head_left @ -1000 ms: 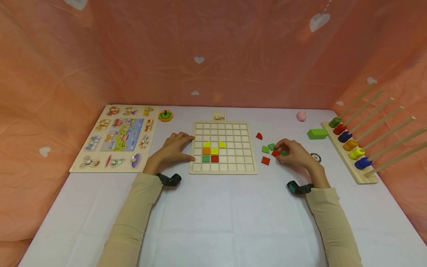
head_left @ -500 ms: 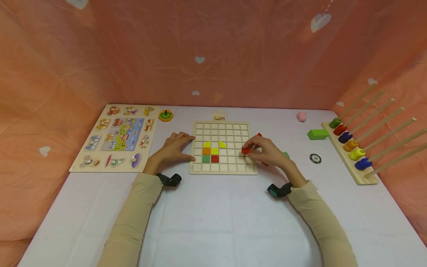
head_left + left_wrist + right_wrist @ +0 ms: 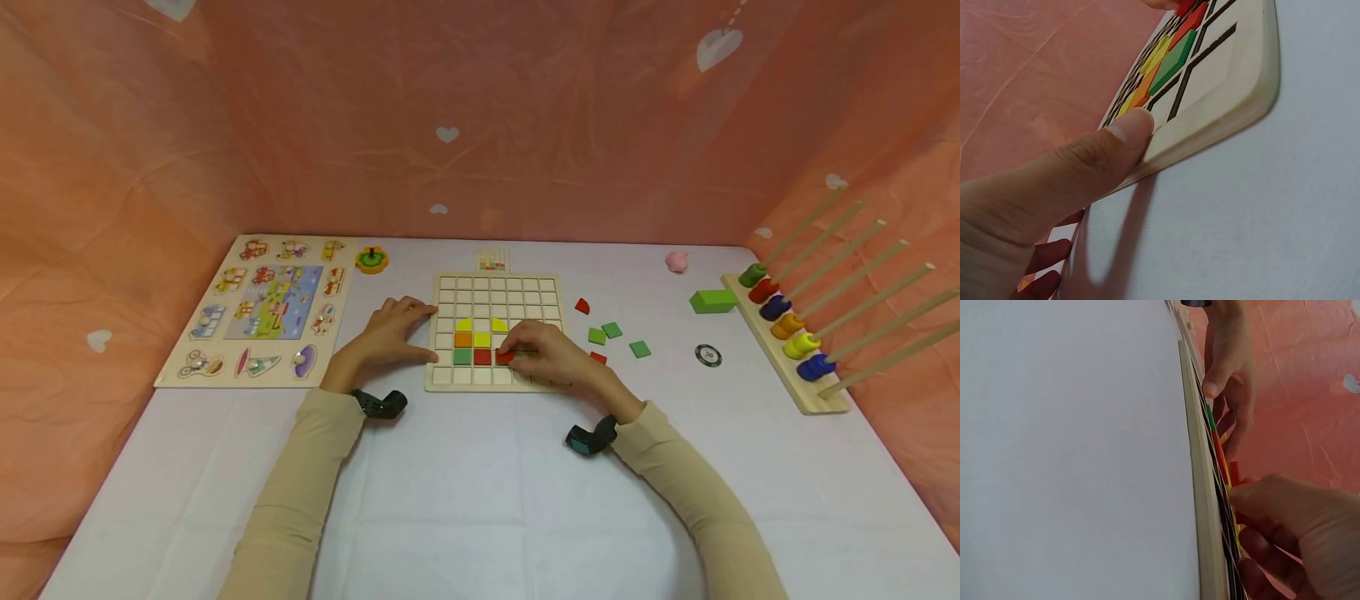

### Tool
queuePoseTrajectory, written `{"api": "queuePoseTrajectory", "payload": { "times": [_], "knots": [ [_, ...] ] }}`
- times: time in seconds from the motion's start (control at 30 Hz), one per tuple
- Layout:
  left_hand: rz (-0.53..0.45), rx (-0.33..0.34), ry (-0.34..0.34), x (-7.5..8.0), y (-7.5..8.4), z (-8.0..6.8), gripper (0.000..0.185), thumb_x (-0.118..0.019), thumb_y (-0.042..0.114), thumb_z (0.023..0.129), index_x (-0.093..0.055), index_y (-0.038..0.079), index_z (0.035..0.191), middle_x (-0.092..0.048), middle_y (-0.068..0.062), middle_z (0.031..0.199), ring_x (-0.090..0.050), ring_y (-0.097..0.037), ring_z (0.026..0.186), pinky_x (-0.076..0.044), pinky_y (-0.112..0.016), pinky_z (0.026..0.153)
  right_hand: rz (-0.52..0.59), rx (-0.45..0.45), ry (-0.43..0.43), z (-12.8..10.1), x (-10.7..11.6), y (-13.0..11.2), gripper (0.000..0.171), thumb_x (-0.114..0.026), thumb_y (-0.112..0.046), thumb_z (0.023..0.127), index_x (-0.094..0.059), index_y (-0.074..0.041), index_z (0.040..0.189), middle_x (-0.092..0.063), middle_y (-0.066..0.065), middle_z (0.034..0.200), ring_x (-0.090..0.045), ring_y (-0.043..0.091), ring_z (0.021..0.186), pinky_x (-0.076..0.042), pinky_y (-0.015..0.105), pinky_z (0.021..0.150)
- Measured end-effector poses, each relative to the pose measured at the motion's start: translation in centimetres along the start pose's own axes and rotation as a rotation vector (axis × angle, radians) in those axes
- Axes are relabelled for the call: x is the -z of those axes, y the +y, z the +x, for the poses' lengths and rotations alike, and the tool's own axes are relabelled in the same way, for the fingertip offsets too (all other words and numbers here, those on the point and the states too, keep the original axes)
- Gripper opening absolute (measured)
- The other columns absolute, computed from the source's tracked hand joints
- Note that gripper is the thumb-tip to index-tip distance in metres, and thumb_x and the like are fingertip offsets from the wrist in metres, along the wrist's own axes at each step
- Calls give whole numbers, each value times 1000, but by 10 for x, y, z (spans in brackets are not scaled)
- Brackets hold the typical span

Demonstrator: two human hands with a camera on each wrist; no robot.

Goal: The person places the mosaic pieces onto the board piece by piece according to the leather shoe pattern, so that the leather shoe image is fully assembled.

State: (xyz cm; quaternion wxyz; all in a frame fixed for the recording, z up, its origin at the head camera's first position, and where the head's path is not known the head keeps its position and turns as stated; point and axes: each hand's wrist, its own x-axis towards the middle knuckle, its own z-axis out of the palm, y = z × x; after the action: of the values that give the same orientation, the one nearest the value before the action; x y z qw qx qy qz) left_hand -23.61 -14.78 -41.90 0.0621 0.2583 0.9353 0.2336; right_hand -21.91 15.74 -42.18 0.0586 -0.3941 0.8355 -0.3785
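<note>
A pale wooden grid board [image 3: 501, 332] with shallow square cells lies flat on the smooth white tablecloth [image 3: 480, 500] between the two hands. The left hand [image 3: 386, 333] rests against the board's left edge, fingers loosely extended, the thumb pressed on the rounded rim as the left wrist view shows. The right hand [image 3: 543, 354] pinches a flat red square tile [image 3: 504, 357] in its fingertips, low over the cell just right of the red tile [image 3: 482, 357] already seated; beyond that sit a green tile [image 3: 462, 357], an orange tile [image 3: 463, 339] and yellow pieces [image 3: 482, 333]. Half a second ago the right hand held this tile above the board's right side, and a second ago it was picking it from the loose painted tiles [image 3: 615, 337] off to its right; the left hand has not moved. Further right stands a wooden rack of coloured rings [image 3: 787, 325].
</note>
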Motion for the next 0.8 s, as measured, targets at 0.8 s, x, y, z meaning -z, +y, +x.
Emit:
{"api": "queuePoseTrajectory", "payload": {
  "times": [0.8],
  "knots": [
    [-10,-3,-2,1,0,-1,83,-77,44,72,-44,7,138,-44,-14,132,-36,-33,114,-29,-51,93,-65,-77,110,-12,26,4,18,-70,-8,83,-71,-6,100,-61,6,100,-56,18,89,-47,34,75]
  ]
}}
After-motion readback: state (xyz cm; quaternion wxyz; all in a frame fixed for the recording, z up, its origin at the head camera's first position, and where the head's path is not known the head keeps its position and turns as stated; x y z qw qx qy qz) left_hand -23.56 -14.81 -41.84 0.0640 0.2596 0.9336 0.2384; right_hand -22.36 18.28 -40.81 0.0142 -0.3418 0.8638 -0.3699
